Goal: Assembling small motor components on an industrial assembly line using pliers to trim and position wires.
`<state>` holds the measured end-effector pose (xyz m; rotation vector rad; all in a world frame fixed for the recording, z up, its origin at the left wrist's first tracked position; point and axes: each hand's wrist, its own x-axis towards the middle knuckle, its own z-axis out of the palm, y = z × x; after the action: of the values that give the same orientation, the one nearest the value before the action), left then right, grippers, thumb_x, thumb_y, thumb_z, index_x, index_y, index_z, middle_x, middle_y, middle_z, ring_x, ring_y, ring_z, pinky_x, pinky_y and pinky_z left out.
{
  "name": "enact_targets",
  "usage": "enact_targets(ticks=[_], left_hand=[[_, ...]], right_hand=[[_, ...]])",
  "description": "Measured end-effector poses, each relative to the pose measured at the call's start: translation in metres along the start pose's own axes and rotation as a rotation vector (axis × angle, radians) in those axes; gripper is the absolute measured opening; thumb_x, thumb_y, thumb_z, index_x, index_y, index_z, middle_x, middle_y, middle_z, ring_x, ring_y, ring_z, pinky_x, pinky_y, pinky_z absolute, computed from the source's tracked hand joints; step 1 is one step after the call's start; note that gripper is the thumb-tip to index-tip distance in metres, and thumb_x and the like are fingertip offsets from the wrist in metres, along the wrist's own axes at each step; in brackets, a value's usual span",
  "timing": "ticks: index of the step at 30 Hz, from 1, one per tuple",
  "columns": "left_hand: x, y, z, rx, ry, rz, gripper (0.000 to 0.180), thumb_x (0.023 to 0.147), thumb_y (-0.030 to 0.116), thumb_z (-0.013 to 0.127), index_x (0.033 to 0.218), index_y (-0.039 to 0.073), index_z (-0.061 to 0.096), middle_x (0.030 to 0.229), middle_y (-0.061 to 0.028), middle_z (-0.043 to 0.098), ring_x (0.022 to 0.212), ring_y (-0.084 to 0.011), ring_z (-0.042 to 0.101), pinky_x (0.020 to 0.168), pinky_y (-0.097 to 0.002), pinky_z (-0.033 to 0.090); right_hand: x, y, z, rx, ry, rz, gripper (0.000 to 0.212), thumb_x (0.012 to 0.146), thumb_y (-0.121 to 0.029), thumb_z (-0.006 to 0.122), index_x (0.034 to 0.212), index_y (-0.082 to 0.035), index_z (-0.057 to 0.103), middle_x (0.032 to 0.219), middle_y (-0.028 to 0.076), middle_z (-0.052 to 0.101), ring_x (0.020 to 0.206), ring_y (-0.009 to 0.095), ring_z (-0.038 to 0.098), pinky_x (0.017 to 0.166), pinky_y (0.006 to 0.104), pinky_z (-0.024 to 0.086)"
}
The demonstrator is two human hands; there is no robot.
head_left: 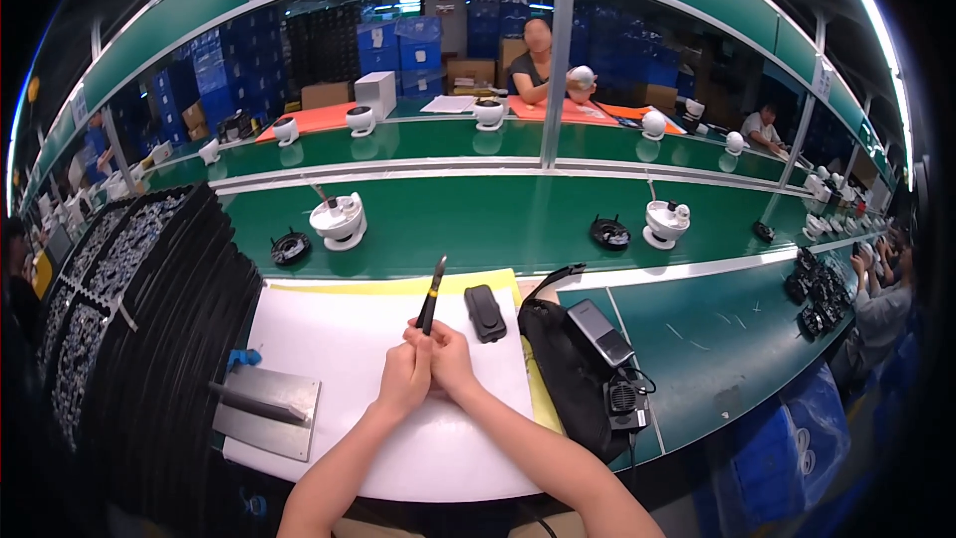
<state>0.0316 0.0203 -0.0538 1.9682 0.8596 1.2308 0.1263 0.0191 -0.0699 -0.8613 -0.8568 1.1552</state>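
The step in hand looks like a pause with the tool at the ready: left hand (404, 379) and right hand (454, 363) meet over the middle of the white sheet (344, 334), which covers the left part of the worktop (697, 369). The next move seems to call for one hand to free itself and bring a part within reach of the tip; the nearest candidates are the open white housings (337, 229) on the green conveyor (478, 219), past the worktop's far edge.

The black-handled tool (431, 309) rises from between the fingers, its yellow band and metal tip clear of them, slanting toward the far edge. The fingers of both hands are closed together around its lower end, though their overlap makes it hard to say which hand bears the grip. A dark oblong case (485, 313) lies just beside, toward the sheet's far right corner, touched by neither hand
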Motion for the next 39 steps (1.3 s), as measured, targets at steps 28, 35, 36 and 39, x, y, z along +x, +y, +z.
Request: enact_targets(ticks=[28, 35, 36, 39], left_hand=[[0.217, -0.217, -0.053, -1.115, 0.257, -0.575, 0.061, 0.091, 0.047, 0.042, 0.135, 0.025, 0.005, 0.121, -0.0274, 0.042, 0.106, -0.0368, 0.053, 0.088, -0.0434, 0.048], [0.21, -0.186, -0.035, -1.185, 0.349, -0.374, 0.043, 0.094, 0.024, 0.027, 0.13, 0.002, 0.026, 0.128, -0.0212, 0.039, 0.114, -0.0337, 0.047, 0.093, -0.0435, 0.046], [0.2, -0.172, -0.034, -1.165, 0.345, -0.376, 0.043, 0.094, 0.024, 0.025, 0.13, 0.001, 0.026, 0.127, -0.0208, 0.04, 0.115, -0.0335, 0.047, 0.093, -0.0435, 0.046], [0.169, -0.152, -0.046, -1.154, 0.321, -0.312, 0.049, 0.095, 0.031, 0.026, 0.135, 0.003, 0.024, 0.134, -0.0199, 0.035, 0.122, -0.0333, 0.04, 0.1, -0.0448, 0.038]], right_hand=[[0.02, 0.006, -0.016, -0.515, 0.271, -0.262, 0.045, 0.08, -0.037, 0.067, 0.094, 0.001, 0.05, 0.064, 0.004, 0.056, 0.055, 0.012, 0.054, 0.052, 0.0254, 0.042], [0.017, -0.004, -0.022, -0.448, 0.245, -0.132, 0.047, 0.085, -0.036, 0.062, 0.104, 0.003, 0.047, 0.077, 0.009, 0.06, 0.069, 0.013, 0.06, 0.064, 0.0254, 0.047], [0.02, 0.005, -0.024, -0.432, 0.267, -0.148, 0.044, 0.086, -0.035, 0.061, 0.104, 0.002, 0.047, 0.077, 0.009, 0.059, 0.069, 0.013, 0.06, 0.064, 0.0254, 0.047], [0.028, 0.023, -0.023, -0.286, 0.28, -0.19, 0.032, 0.09, -0.031, 0.056, 0.098, -0.001, 0.047, 0.077, 0.006, 0.057, 0.068, 0.011, 0.059, 0.06, 0.0248, 0.048]])
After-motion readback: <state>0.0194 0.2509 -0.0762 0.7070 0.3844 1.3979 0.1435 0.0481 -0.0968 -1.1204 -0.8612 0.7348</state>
